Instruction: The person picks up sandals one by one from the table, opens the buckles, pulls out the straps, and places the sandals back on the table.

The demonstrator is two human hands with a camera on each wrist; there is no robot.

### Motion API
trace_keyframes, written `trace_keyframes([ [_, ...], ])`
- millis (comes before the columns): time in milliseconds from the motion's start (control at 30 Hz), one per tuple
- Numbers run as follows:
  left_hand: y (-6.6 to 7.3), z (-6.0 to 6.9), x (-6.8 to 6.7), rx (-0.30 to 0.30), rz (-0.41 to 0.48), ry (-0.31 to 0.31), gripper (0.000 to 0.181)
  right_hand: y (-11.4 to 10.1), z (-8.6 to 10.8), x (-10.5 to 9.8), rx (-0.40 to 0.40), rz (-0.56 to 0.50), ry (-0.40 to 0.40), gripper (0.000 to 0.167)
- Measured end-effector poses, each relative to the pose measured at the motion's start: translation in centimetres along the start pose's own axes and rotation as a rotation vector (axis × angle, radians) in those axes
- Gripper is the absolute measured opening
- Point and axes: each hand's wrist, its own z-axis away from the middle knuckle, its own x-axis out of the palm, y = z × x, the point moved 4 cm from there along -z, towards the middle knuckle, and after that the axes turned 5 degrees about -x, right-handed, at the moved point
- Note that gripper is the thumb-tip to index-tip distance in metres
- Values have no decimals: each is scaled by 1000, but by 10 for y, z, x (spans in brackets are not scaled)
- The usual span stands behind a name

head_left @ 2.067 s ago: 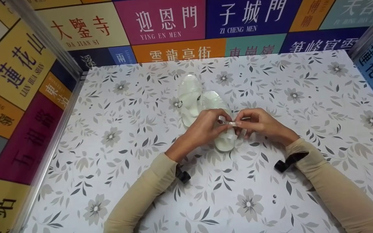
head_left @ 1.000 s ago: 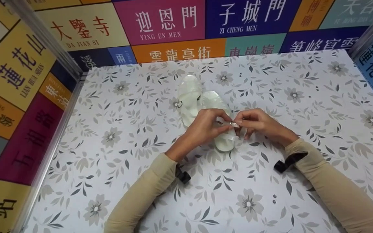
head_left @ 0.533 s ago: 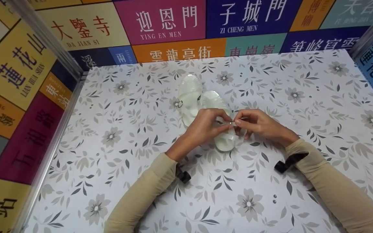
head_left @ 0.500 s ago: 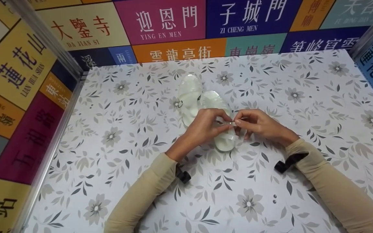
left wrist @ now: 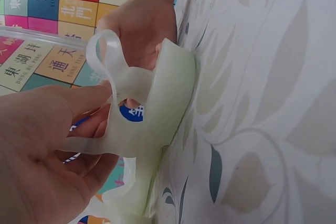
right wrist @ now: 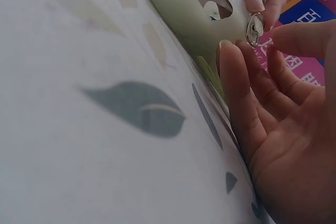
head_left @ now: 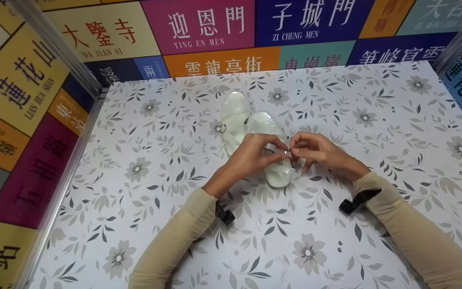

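Observation:
Two pale, translucent sandals lie side by side: the farther sandal point(head_left: 235, 105) and the nearer sandal point(head_left: 264, 122), which both hands work over. The left hand point(head_left: 249, 158) pinches the nearer one's strap between thumb and fingers; in the left wrist view the strap point(left wrist: 107, 59) loops up above the sole point(left wrist: 172, 85) beside that hand point(left wrist: 42, 150). A small silver buckle point(right wrist: 255, 29) shows in the right wrist view, against the left fingertips. The right hand point(head_left: 321, 154) has curled fingers, its fingertips around the buckle's edge; whether they press it is hard to see.
The table point(head_left: 199, 249) has a white cover with grey flowers and leaves. Panels with coloured signs point(head_left: 207, 30) stand along its back and sides. Each wrist wears a black strap with a camera point(head_left: 225, 216). The farther sandal has a small round buckle point(head_left: 223, 129).
The right fingers have lifted and loosened slightly around the buckle. More of the pale strap loop shows beside the left fingers, and the left wrist has shifted a little. The sandals remain in place.

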Motion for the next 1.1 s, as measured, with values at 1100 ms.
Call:
trace_keyframes([
  [1100,9,4,-4,-15,19,21,31,6,0,-2,0,-28,-81,21],
])
